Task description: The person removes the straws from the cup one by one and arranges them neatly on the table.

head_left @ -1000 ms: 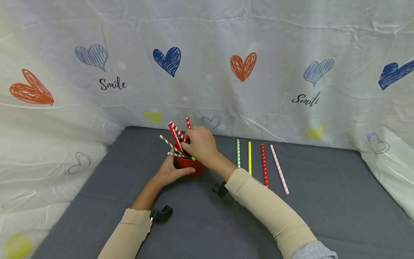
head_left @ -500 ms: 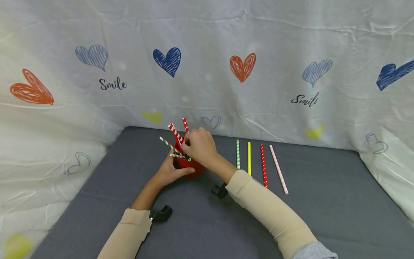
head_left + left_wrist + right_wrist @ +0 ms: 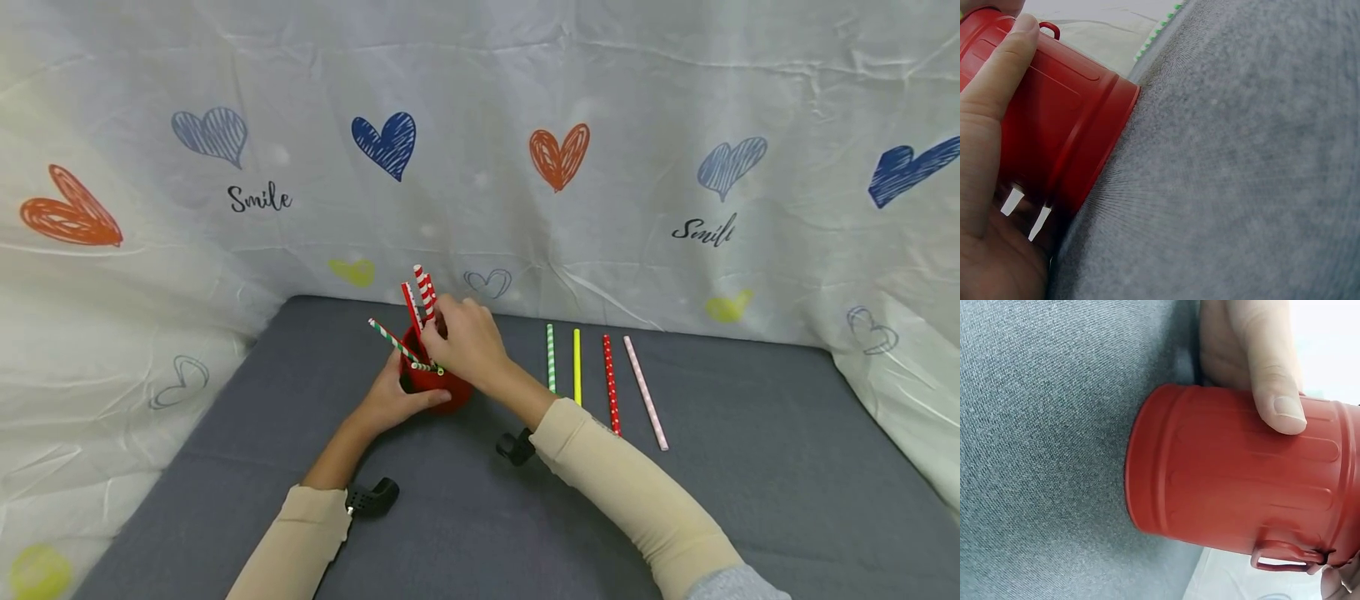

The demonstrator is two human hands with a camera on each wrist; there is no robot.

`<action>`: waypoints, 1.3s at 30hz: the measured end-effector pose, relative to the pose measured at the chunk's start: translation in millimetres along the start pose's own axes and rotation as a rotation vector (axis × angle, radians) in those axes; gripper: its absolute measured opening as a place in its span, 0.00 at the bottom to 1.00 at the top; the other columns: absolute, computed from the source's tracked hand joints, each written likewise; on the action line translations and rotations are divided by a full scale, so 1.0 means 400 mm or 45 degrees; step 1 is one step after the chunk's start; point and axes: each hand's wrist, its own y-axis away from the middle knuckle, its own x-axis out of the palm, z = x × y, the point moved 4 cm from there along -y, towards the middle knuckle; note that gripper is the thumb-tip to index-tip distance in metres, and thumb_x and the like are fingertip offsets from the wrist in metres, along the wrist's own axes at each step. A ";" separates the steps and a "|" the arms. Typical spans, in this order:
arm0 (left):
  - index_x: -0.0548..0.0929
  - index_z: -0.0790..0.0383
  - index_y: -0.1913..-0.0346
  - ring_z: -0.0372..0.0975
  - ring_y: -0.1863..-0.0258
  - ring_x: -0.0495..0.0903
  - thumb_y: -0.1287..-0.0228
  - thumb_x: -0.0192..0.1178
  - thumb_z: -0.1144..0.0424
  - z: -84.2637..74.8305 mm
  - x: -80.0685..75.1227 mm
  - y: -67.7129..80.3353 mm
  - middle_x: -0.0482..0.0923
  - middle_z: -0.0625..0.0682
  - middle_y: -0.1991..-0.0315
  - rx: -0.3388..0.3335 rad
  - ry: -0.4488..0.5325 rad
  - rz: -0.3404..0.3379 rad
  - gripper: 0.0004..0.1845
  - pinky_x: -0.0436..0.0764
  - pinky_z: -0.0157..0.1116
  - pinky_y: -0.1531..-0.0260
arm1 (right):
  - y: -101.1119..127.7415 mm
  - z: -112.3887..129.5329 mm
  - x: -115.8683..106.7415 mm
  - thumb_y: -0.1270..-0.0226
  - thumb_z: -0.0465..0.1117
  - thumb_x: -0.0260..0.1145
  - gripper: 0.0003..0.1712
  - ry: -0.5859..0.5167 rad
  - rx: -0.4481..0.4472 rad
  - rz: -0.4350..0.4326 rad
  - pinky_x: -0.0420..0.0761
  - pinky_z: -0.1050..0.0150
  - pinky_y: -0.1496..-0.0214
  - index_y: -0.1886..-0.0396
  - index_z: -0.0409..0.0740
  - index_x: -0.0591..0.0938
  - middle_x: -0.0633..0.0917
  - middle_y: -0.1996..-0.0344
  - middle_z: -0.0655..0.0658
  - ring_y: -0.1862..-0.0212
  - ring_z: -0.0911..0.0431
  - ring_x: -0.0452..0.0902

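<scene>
A small red bucket-shaped cup stands on the grey mat, with several striped straws sticking out of it. My left hand grips the cup from the left, its thumb lying across the ribbed wall. My right hand is over the cup's mouth and pinches a red-and-white striped straw that stands nearly upright. A green-and-red striped straw leans out to the left. A small handle shows on the cup's side.
To the right of the cup, a green straw, a yellow one, a red dotted one and a pink one lie side by side on the mat. A heart-printed white cloth walls in the back and sides.
My right hand has drawn the red-and-white straw upward and stood it more upright. The left hand still grips the cup, which has stayed in place.
</scene>
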 end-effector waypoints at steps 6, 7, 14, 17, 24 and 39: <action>0.56 0.64 0.26 0.49 0.41 0.74 0.44 0.74 0.68 0.000 0.003 0.004 0.72 0.59 0.37 0.013 0.002 -0.016 0.47 0.76 0.46 0.43 | 0.011 -0.006 -0.002 0.33 0.35 0.58 0.01 -0.104 -0.011 -0.017 0.69 0.64 0.76 0.65 0.42 0.76 0.75 0.83 0.53 0.82 0.61 0.67; 0.56 0.64 0.26 0.49 0.41 0.74 0.44 0.75 0.68 0.001 0.003 0.004 0.72 0.59 0.37 0.019 0.006 -0.015 0.47 0.76 0.46 0.43 | 0.012 -0.008 -0.002 0.32 0.35 0.57 0.02 -0.123 0.001 -0.009 0.69 0.65 0.77 0.64 0.41 0.75 0.75 0.83 0.53 0.83 0.61 0.67; 0.56 0.64 0.27 0.50 0.40 0.73 0.44 0.74 0.68 0.026 0.002 -0.001 0.71 0.59 0.37 0.001 0.015 -0.034 0.47 0.75 0.49 0.42 | 0.011 -0.015 -0.003 0.25 0.37 0.50 0.04 -0.209 0.081 0.018 0.65 0.67 0.86 0.62 0.42 0.69 0.70 0.84 0.50 0.87 0.59 0.64; 0.55 0.63 0.26 0.51 0.39 0.72 0.45 0.74 0.69 0.062 0.001 -0.010 0.70 0.59 0.35 -0.002 0.016 -0.047 0.48 0.73 0.52 0.41 | 0.011 -0.014 -0.004 0.24 0.37 0.49 0.05 -0.217 0.068 0.014 0.64 0.67 0.86 0.62 0.42 0.67 0.70 0.84 0.50 0.87 0.59 0.64; 0.56 0.54 0.25 0.46 0.40 0.73 0.45 0.76 0.64 0.093 0.002 -0.016 0.70 0.53 0.35 0.047 0.019 -0.050 0.50 0.73 0.51 0.41 | 0.017 -0.017 -0.006 0.22 0.37 0.48 0.05 -0.257 0.056 0.024 0.65 0.66 0.85 0.61 0.41 0.66 0.70 0.83 0.50 0.86 0.58 0.64; 0.54 0.51 0.24 0.46 0.38 0.71 0.45 0.77 0.64 0.088 0.001 -0.019 0.68 0.51 0.33 0.058 0.025 -0.047 0.51 0.74 0.50 0.41 | 0.008 -0.034 -0.037 0.19 0.40 0.47 0.10 -0.373 0.103 -0.019 0.72 0.63 0.78 0.48 0.39 0.68 0.76 0.73 0.48 0.78 0.58 0.70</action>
